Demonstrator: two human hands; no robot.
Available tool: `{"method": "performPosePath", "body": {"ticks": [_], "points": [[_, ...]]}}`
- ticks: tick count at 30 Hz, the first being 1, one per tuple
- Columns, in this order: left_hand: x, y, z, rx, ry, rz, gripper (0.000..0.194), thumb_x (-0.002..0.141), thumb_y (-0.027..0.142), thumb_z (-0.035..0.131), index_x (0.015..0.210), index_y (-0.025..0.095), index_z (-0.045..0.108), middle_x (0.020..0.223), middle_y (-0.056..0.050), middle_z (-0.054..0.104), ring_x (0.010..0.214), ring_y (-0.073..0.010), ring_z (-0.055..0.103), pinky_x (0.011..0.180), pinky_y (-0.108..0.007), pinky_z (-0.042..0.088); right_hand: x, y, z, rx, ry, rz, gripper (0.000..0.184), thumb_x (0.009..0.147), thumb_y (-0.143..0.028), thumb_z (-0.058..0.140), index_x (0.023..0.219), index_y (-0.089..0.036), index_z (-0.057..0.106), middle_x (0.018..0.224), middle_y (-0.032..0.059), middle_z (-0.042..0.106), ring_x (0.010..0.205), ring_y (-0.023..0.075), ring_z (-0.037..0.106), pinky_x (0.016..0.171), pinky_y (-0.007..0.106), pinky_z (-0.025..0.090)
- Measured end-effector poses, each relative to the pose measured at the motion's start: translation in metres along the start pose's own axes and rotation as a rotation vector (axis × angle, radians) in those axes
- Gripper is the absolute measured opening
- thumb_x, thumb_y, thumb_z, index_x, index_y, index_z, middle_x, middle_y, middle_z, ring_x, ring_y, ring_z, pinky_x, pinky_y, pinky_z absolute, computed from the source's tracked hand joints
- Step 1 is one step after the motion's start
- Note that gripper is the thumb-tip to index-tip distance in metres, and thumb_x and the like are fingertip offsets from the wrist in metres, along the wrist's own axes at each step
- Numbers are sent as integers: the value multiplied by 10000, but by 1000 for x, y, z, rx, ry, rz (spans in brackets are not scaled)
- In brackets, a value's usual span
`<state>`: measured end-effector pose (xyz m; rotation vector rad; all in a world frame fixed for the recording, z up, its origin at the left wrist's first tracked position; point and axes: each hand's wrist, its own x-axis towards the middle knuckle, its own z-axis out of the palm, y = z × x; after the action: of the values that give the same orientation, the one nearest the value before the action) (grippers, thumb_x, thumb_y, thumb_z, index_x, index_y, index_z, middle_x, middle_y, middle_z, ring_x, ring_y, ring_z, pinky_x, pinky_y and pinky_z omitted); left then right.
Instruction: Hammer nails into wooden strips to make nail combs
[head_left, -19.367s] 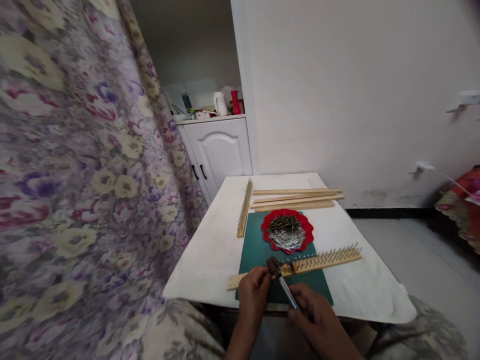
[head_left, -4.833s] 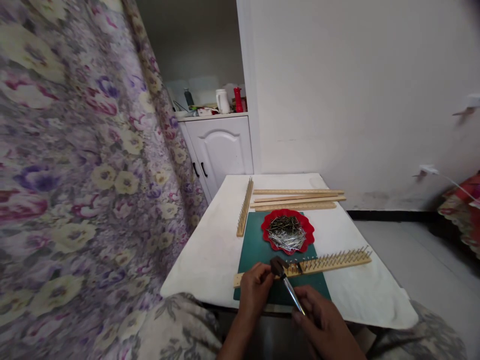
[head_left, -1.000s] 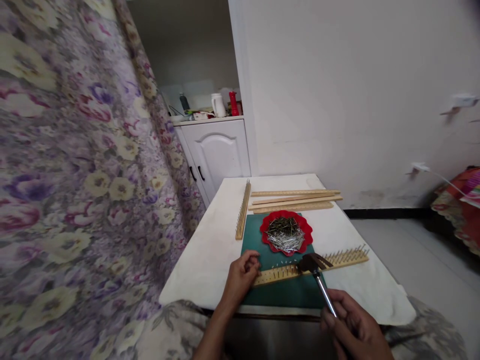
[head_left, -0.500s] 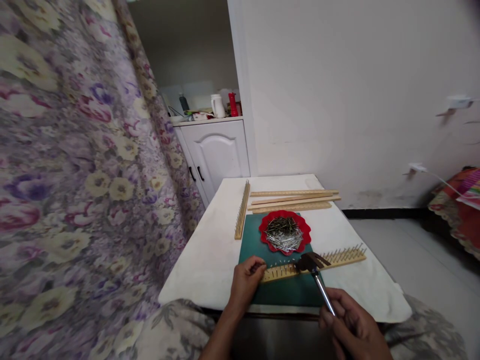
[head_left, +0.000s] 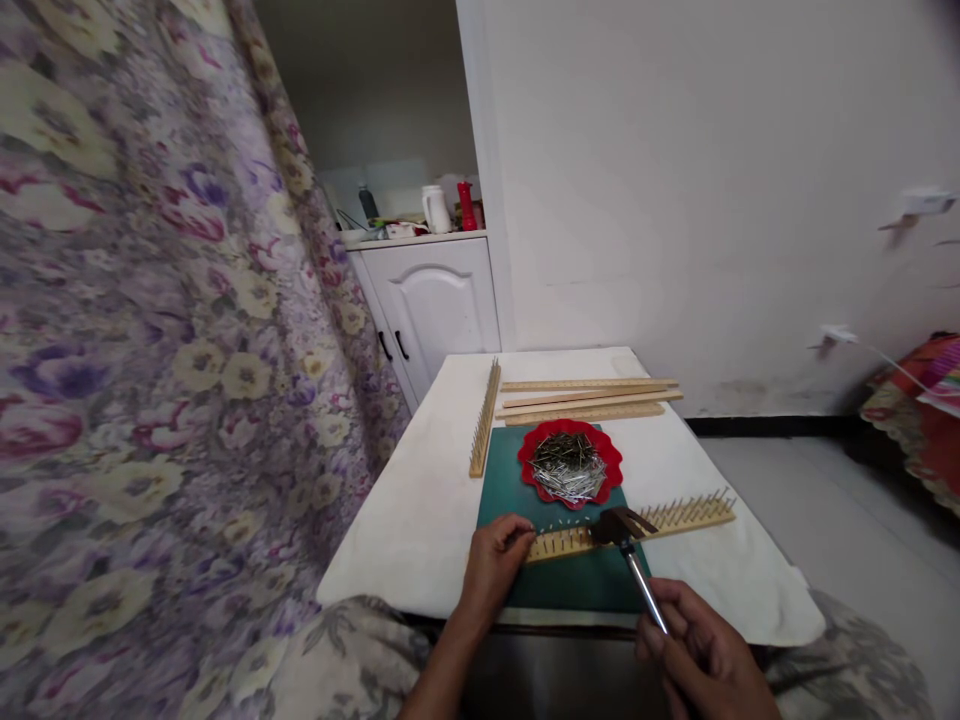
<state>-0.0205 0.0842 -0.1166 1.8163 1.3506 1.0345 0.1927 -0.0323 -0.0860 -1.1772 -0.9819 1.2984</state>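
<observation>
My right hand [head_left: 701, 645] is wrapped round the shaft of a claw hammer [head_left: 639, 575], its head over a wooden strip [head_left: 562, 546] studded with upright nails. My left hand [head_left: 499, 560] is closed at the strip's left end, thumb and fingers pinched together; whether a nail is between them I cannot make out. The strip lies across a green mat [head_left: 525, 590], its right part reaching past the mat. Just behind it, a red scalloped dish [head_left: 615, 468] holds a heap of dark and silvery nails [head_left: 570, 470].
Another nail-studded strip [head_left: 486, 420] lies along the left of the white-covered table [head_left: 397, 530]. Several bare wooden strips [head_left: 589, 402] lie at the back. A floral curtain [head_left: 187, 350] hangs on the left, and a white cabinet [head_left: 439, 300] stands behind.
The hammer head has shifted slightly left and down over the nailed strip. My left hand remains at the strip's left end with little movement.
</observation>
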Motion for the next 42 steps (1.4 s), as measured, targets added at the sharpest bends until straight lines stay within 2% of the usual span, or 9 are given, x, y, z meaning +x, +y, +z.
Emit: {"method": "performPosePath", "body": {"ticks": [7, 16, 19, 23, 33, 35, 37, 39, 42], "points": [[1, 0, 0, 48, -21, 78, 119, 772, 214, 540, 713, 185, 640, 735, -18, 616, 733, -162, 570, 669, -234, 413, 4, 0, 4, -37, -91, 24, 385, 768, -518, 597, 955, -201, 485, 601, -60, 579, 286, 8, 326, 312, 138, 237], [0, 2, 2, 33, -5, 39, 102, 742, 175, 554, 678, 173, 633, 686, -5, 576, 673, -140, 540, 611, -213, 378, 29, -9, 39, -124, -280, 24, 247, 789, -402, 580, 935, -206, 539, 608, -55, 581, 366, 77, 415, 335, 168, 285], [0, 2, 3, 33, -4, 34, 117, 738, 168, 546, 648, 170, 620, 648, 9, 531, 640, -126, 507, 588, -204, 358, 31, -11, 46, -148, -290, 3, 186, 801, -351, 560, 926, -217, 532, 622, -53, 585, 464, 122, 508, 401, 193, 353], [-1, 1, 3, 33, 4, 39, 142, 748, 173, 529, 625, 168, 600, 630, 18, 491, 623, -117, 477, 563, -197, 331, 31, -10, 48, -179, -309, -52, 121, 821, -302, 537, 909, -220, 530, 633, -46, 588, 638, 170, 590, 607, 263, 448], [0, 0, 4, 64, 7, 32, 146, 715, 124, 512, 585, 163, 566, 600, 27, 455, 591, -107, 448, 540, -193, 316, 33, -10, 47, -199, -327, -62, 121, 817, -316, 540, 892, -221, 540, 618, -45, 586, 641, 183, 600, 610, 275, 453], [-1, 0, 4, 59, 12, 28, 133, 723, 137, 526, 607, 166, 586, 615, 23, 482, 600, -111, 465, 548, -195, 330, 32, -11, 45, -180, -322, -62, 148, 814, -333, 555, 906, -217, 548, 620, -40, 587, 643, 181, 604, 575, 257, 448], [-1, 1, 3, 47, 11, 27, 104, 729, 161, 550, 652, 172, 619, 654, 11, 535, 640, -125, 504, 578, -201, 360, 30, -9, 42, -135, -299, -43, 200, 813, -370, 563, 944, -219, 542, 630, -36, 592, 569, 156, 580, 459, 214, 403], [0, 2, 2, 28, -4, 20, 81, 728, 180, 570, 701, 177, 646, 707, -6, 585, 689, -141, 544, 616, -211, 392, 27, -6, 36, -79, -260, 0, 273, 806, -416, 570, 988, -218, 523, 640, -39, 596, 417, 98, 484, 349, 176, 302], [1, 4, -1, 6, -31, 16, 92, 722, 184, 580, 752, 181, 667, 765, -23, 620, 729, -155, 576, 657, -223, 422, 23, -1, 24, -29, -182, 15, 343, 785, -449, 598, 1002, -199, 507, 630, -45, 597, 328, 34, 355, 324, 151, 218]]}}
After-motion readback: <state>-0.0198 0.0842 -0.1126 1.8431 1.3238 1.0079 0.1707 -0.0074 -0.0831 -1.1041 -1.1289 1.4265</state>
